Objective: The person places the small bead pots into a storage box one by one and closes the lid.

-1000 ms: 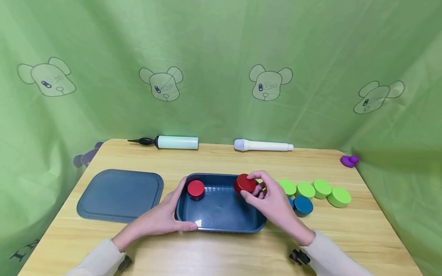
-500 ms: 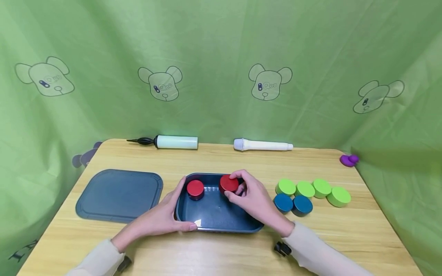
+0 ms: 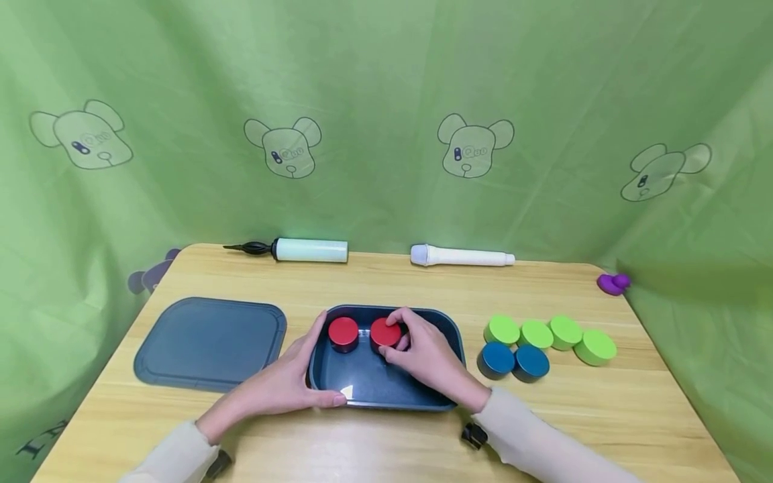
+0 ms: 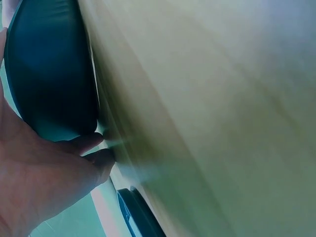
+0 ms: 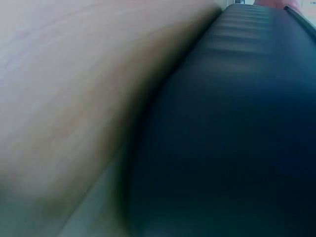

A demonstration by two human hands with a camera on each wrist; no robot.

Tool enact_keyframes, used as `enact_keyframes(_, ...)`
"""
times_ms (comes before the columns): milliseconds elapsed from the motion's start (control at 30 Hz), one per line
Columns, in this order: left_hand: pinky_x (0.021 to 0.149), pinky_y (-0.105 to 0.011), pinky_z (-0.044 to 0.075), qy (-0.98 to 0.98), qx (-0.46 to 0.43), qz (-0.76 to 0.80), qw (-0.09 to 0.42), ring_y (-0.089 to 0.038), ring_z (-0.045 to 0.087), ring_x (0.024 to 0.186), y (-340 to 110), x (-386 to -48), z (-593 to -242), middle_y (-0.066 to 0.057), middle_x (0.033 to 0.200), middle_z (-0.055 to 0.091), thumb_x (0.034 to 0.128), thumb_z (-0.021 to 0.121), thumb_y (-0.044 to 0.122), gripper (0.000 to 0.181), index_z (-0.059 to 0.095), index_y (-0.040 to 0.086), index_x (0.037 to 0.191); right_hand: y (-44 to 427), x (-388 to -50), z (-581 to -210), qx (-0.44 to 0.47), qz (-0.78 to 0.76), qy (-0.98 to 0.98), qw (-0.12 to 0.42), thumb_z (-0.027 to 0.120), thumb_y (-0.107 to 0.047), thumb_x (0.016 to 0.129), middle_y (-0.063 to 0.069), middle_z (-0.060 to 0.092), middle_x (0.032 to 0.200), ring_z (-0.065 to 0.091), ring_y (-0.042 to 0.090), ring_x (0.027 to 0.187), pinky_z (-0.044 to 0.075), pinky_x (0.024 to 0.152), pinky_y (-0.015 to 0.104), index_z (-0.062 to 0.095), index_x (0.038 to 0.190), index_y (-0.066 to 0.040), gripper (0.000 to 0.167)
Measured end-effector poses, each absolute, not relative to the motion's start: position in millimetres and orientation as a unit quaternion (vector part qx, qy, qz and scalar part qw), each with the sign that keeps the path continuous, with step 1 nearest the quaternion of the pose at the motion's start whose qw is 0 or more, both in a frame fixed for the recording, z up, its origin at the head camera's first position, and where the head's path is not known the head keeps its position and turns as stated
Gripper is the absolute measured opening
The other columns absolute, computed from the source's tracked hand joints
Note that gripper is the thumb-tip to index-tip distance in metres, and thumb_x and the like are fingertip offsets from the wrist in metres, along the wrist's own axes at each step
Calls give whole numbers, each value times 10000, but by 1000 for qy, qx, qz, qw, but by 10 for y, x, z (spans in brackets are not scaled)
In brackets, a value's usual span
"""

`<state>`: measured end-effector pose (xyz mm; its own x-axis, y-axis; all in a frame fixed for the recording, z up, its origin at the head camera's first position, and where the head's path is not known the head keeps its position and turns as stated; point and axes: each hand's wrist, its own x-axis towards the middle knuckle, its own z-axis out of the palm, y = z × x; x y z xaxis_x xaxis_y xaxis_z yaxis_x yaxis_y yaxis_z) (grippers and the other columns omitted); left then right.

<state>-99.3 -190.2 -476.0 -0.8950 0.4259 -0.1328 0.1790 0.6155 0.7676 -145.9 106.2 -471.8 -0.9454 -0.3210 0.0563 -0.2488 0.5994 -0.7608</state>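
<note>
- Grip of the left hand (image 3: 286, 384) is spread wide and holds the left end of the tray (image 3: 374, 386): the thumb lies at the near rim, the other fingers along the left wall. The tray stands on the table (image 3: 386, 449).
- Grip of the right hand (image 3: 425, 355) is narrow; thumb and finger pinch the held red cylinder (image 3: 382, 333), inside the tray, near its far wall. Whether its base touches the tray floor, I cannot tell.
- Just beside it, but apart, the free red cylinder (image 3: 343, 330) stands upright in the far left corner.
- As I judge, the step in hand is setting the held piece down next to its fellow. The next move calls for a soft release and a straight lift of the right hand, so nothing tips, with the left hand steadying the tray.
- Left of the tray lies a flat dark panel (image 3: 208, 342), similar to a lid.
- Right of it stand two blue cylinders (image 3: 496, 360), and just behind them four green cylinders (image 3: 566, 332); these are outside the tray.
- Along the far edge lie a pump-like tool (image 3: 311, 250), a white microphone-shaped thing (image 3: 461, 255) and a small purple toy (image 3: 614, 284).
</note>
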Motion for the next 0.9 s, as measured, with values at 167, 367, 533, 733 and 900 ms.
enact_keyframes(167,1164,-681,364,887,169,401,154,-401,279,1586,-1906,-991,-4764,-200,1758,229,844,897,632,1360,-73,361,1759,1014,-1467,-4742,-169,-405,897,46,925,-169,901,-18,647,919,612,110,721,536,661,303,655,1200,-157,403)
enact_keyframes(367,1162,-683,367,888,167,400,151,-403,288,1581,-1898,-995,-4769,-202,1752,244,836,902,635,1367,-57,340,1765,1006,-1474,-4742,-180,-419,888,55,918,-134,907,-4,645,920,623,111,709,540,650,289,646,1151,-149,366)
enact_keyframes(533,1160,-674,376,889,169,396,156,-395,293,1580,-1885,-1003,-4772,-205,1750,245,825,884,683,1376,-76,363,1758,1009,-1466,-4741,-167,-433,883,66,892,-74,919,12,670,941,648,116,724,559,659,280,632,1167,-134,365)
enact_keyframes(733,1168,-649,373,886,175,404,147,-384,299,1575,-1905,-1000,-4770,-203,1741,262,829,907,636,1382,-73,345,1760,986,-1466,-4750,-182,-437,878,68,840,-21,931,28,687,1005,672,117,787,586,712,289,629,1204,-114,358)
enact_keyframes(900,1175,-634,368,884,179,405,148,-367,288,1582,-1905,-1001,-4775,-188,1751,245,826,896,659,1381,-77,354,1758,1009,-1463,-4749,-174,-440,879,55,859,-46,910,55,702,1076,683,103,790,591,716,305,635,1206,-96,375)
